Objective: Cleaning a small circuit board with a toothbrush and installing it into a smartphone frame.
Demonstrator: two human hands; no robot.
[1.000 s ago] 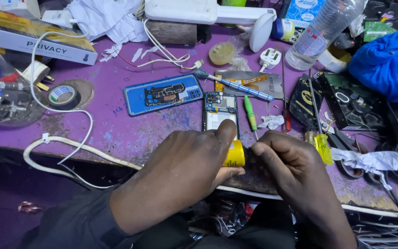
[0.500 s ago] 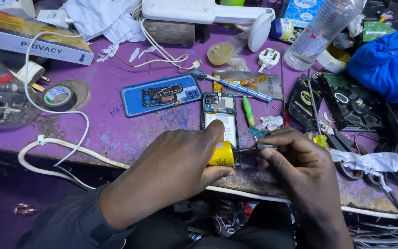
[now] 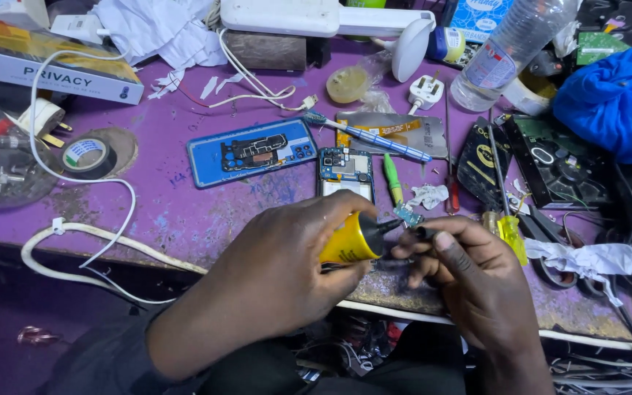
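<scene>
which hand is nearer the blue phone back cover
Left. The left hand, holding a yellow tube, lies just below the blue cover; the right hand sits farther off, lower right.

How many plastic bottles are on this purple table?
1: a clear plastic bottle lies tilted at the table's far right edge, beside the blue cloth. Clutter may hide others.

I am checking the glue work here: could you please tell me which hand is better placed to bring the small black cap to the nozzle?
Probably the right hand: it pinches the small black cap beside the yellow glue tube, which the left hand grips.
</scene>
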